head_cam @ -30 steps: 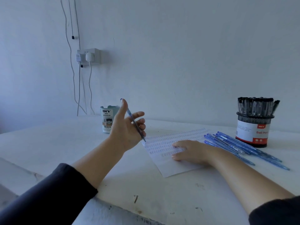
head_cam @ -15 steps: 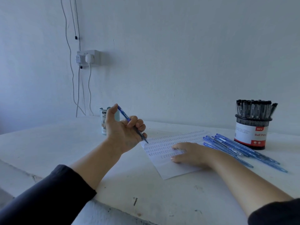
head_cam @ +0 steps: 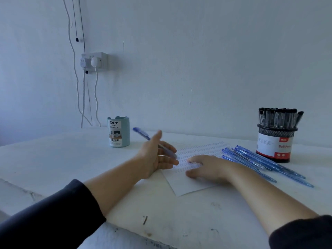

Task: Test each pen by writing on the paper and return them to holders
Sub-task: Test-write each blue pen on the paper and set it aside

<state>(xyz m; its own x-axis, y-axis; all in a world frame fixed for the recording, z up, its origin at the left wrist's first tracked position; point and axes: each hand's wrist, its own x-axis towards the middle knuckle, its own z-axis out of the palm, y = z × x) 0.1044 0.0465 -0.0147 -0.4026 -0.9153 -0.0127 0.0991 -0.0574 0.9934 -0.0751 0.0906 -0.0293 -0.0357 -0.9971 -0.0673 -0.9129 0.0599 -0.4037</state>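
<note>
My left hand clamps one blue pen; my right hand, fingers spread, flattens one paper between two holders, several loose pens beside.

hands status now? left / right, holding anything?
Left hand: closed loosely on a blue pen, tip down by the paper.
Right hand: open, flat on the paper, holding nothing.

The left hand held a blue pen over the paper. The right hand lay flat on it.
</note>
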